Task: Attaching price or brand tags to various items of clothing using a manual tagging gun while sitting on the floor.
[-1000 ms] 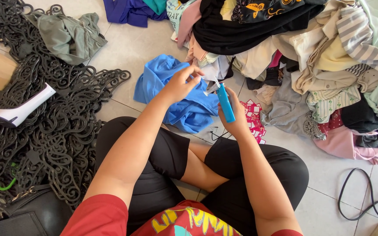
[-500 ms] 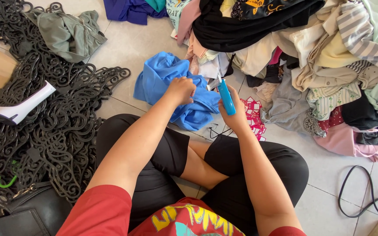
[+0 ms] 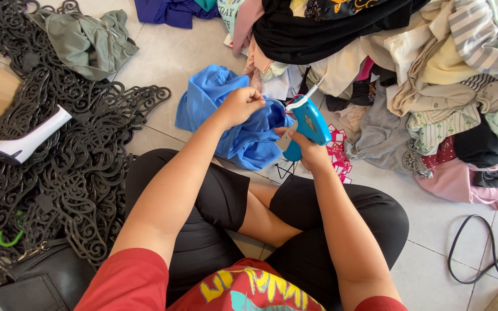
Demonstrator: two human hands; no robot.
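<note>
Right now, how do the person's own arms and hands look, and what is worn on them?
Both arms are bare from the short red sleeves at the shoulders down to the fingers. The left hand and right hand wear no gloves, and no watch, bracelet or ring shows on them. No cables or markings appear on either arm.

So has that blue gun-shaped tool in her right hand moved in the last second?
Yes. The blue tagging gun has turned from edge-on to side-on, its needle now pointing up-right toward the clothes pile, still above the red tags.
</note>
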